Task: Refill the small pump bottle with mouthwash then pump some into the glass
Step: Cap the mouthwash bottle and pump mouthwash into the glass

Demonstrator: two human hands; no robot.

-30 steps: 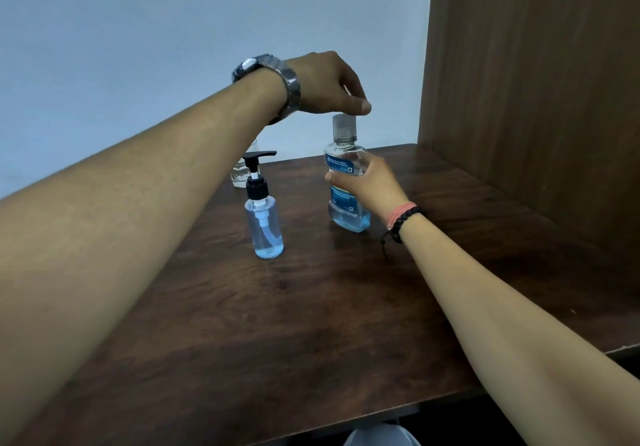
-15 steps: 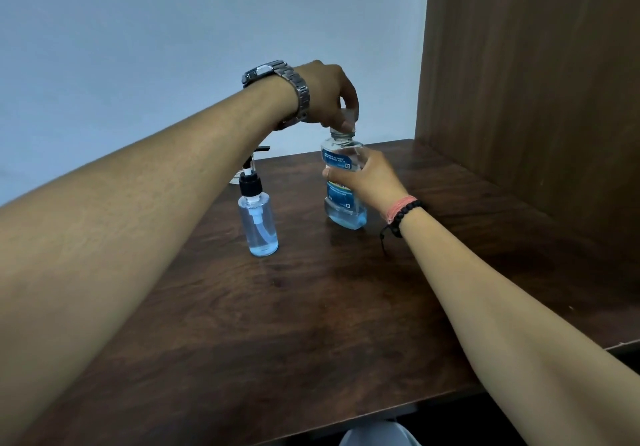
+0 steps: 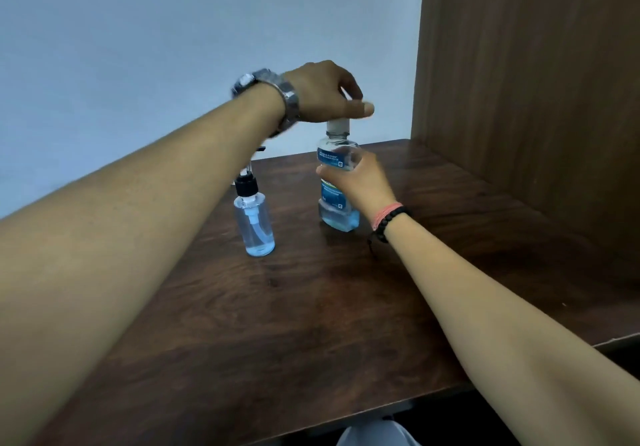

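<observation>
The mouthwash bottle (image 3: 337, 203), clear with blue liquid and a blue label, stands upright on the dark wooden table (image 3: 311, 324). My right hand (image 3: 360, 178) wraps around its body from the right. My left hand (image 3: 325, 93) sits on top of it, fingers closed over the clear cap (image 3: 338, 126). The small pump bottle (image 3: 254, 223), clear with a black pump head and a little blue liquid at the bottom, stands to the left of the mouthwash bottle. My left forearm hides the glass behind the pump bottle.
A tall wooden panel (image 3: 536, 81) walls off the table's right side. A pale blue wall (image 3: 156, 47) runs behind the table. The table's front edge (image 3: 381, 407) lies close to me.
My left hand came down from above the cap and closed on it, and has since turned a little with the thumb now pointing right. My right hand kept its hold on the bottle.
</observation>
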